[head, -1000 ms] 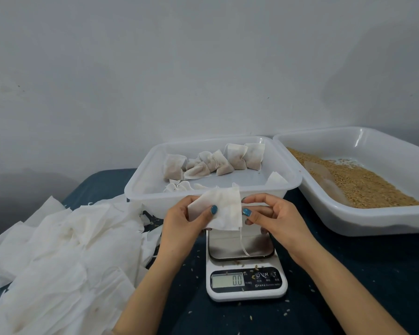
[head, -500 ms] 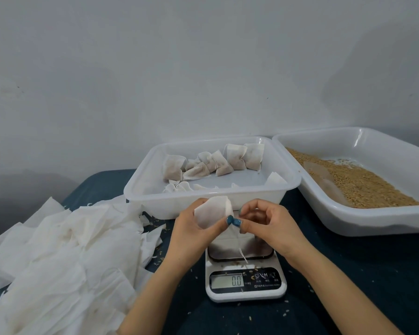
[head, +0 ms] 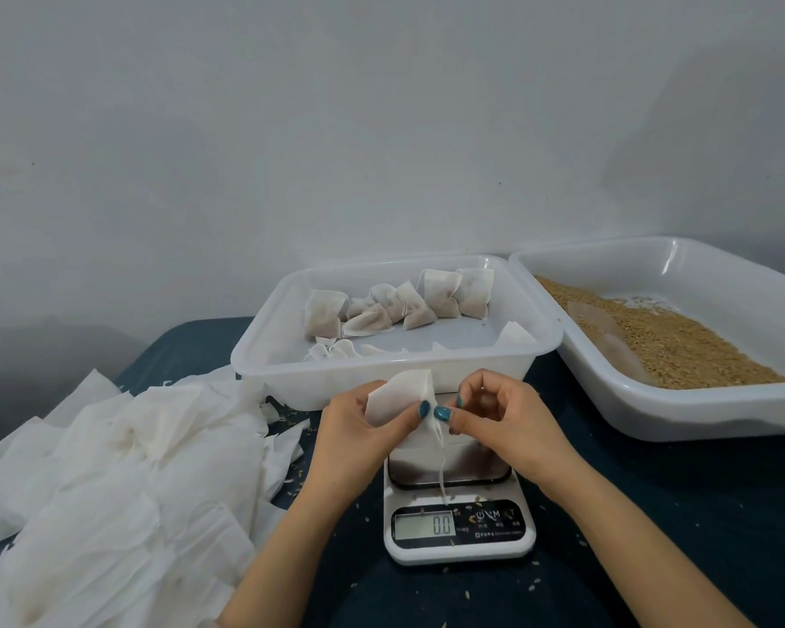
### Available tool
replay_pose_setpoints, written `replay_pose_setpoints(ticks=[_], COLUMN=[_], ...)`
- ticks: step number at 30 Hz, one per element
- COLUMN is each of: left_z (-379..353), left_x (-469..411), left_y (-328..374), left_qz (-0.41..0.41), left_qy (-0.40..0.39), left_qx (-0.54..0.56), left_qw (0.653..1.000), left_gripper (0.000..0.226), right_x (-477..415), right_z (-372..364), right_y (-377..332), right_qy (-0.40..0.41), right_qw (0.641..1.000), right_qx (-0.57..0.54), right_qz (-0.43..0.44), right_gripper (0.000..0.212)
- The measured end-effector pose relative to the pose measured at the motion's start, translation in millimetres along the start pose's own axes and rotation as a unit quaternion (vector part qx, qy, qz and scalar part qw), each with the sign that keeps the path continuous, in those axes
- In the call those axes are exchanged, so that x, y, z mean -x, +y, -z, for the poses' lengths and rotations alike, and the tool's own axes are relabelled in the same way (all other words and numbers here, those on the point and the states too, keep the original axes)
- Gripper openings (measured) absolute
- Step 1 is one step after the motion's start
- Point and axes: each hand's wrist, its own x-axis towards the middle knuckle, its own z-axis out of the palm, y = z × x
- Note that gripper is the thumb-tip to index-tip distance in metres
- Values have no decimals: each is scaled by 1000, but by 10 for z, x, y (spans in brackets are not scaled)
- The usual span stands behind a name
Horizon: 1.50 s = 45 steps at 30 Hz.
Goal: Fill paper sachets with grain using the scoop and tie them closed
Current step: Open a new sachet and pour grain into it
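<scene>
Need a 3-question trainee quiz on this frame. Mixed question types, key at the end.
1. True or false: the scale shows 0.0.
2. The heap of grain lies in: A) the tray on the right B) the middle tray C) the scale's plate.
3. Fill in: the left hand and the right hand both pinch a paper ____ above the scale.
Key: 1 true; 2 A; 3 sachet.
</scene>
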Motion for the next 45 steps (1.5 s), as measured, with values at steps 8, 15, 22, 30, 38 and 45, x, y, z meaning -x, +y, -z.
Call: replay_pose_setpoints(ticks=[8, 15, 22, 30, 38, 45], left_z=[-4, 7, -4, -36, 6, 16], left_x=[0, -6, 1, 11, -30, -42], left_y=[-35, -12, -6, -13, -63, -89], left_qz=[16, 18, 9, 14, 35, 41], left_qy=[31, 40, 31, 32, 54, 63], left_qx=[-5, 11, 26, 37, 87, 78], left_qw=[999, 999, 999, 999, 994, 994], left_gripper=[7, 13, 3, 7, 7, 16], right_x=[10, 14, 39, 57, 7, -30], right_z=[-19, -64, -54, -66, -14, -8], right_y=[29, 64, 94, 73, 94, 61], right_qy=[40, 60, 64, 88, 114, 95], right_qw=[998, 986, 959, 937, 984, 995], right_qx=[29, 100, 211, 294, 121, -2], right_qz=[39, 122, 180, 169, 66, 19], right_gripper=[24, 33, 22, 22, 6, 7])
